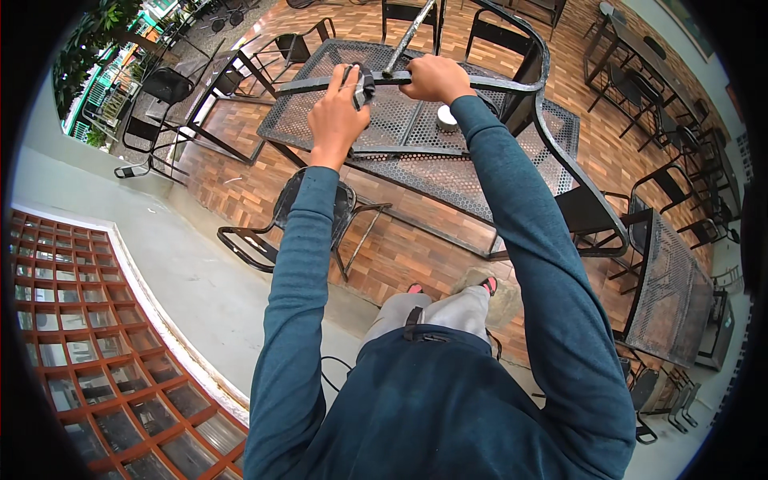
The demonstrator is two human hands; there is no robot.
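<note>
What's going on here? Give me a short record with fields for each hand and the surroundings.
left hand: holds a small dark object against a black metal chair frame
right hand: grips the frame's bar
below: black mesh table with a small round cup on it
floor: wood-pattern tiles, a black chair under the arms
left edge: glass-block grid

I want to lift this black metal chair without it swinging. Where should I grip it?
Probably the flat top bar of the black metal chair, coming from above. The left hand and right hand sit there apart; the bar is horizontal, and two spaced grips should resist swinging over the mesh table.
</note>
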